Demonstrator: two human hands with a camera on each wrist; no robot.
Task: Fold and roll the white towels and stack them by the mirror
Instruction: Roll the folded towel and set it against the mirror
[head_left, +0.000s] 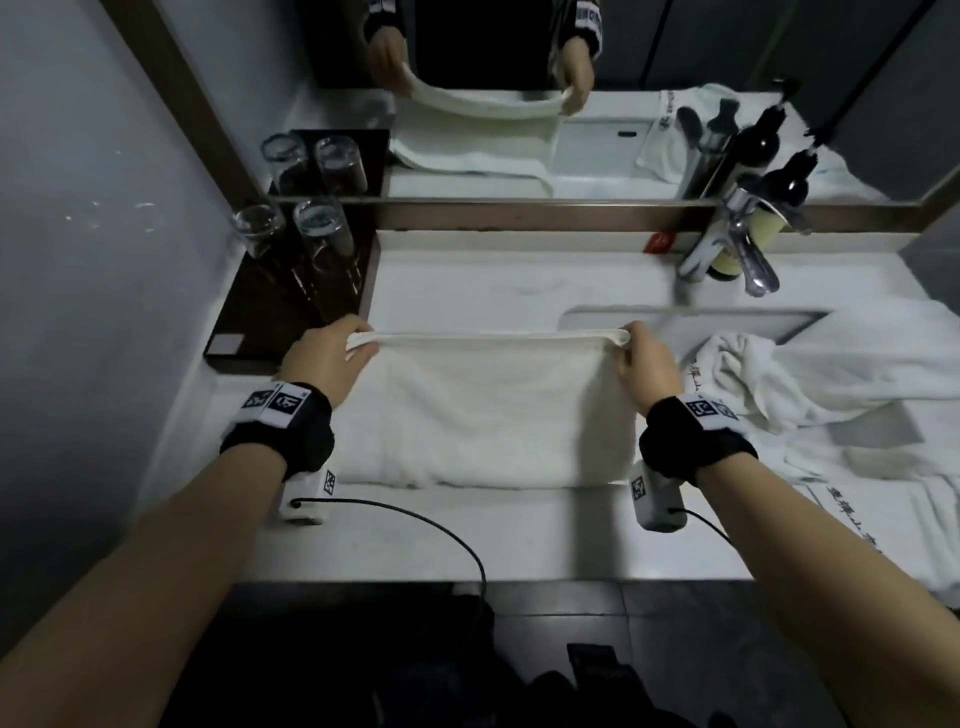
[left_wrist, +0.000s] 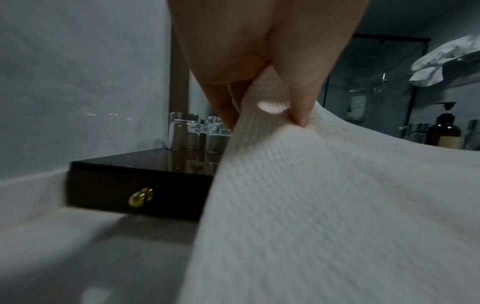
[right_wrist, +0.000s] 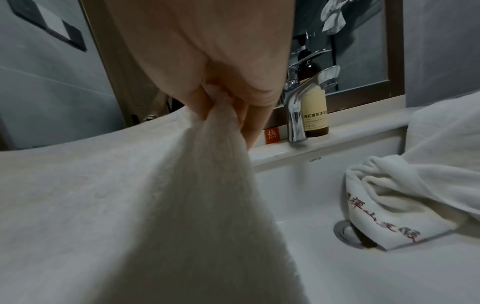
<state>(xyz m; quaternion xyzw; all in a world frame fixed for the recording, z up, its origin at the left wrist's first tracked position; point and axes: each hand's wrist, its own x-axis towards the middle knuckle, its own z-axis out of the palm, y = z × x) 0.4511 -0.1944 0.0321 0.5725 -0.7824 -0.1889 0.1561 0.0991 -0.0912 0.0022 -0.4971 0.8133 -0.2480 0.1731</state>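
White stone countertop (head_left: 519, 270) fills mid-frame under a wide bronze-framed mirror (head_left: 519, 156) — grey walls on either side. At centre, the left hand (head_left: 327, 358) and right hand (head_left: 647, 358) each pinch a top corner of a white terry towel (head_left: 483, 410), its lower part lying on the counter. Crumpled white towels (head_left: 810, 384) spill over the basin (right_wrist: 311, 185) at right; upturned glasses (head_left: 306, 228) stand on a dark box (left_wrist: 137, 193) at left.

Held towel (head_left: 483, 405) was plain white with a fine ribbed weave. Crumpled towel (right_wrist: 389, 197) at right was white with dark red characters. Far-left box (left_wrist: 135, 185) was dark brown with a brass knob (left_wrist: 140, 197); bottle (right_wrist: 314, 107) amber, cream label.
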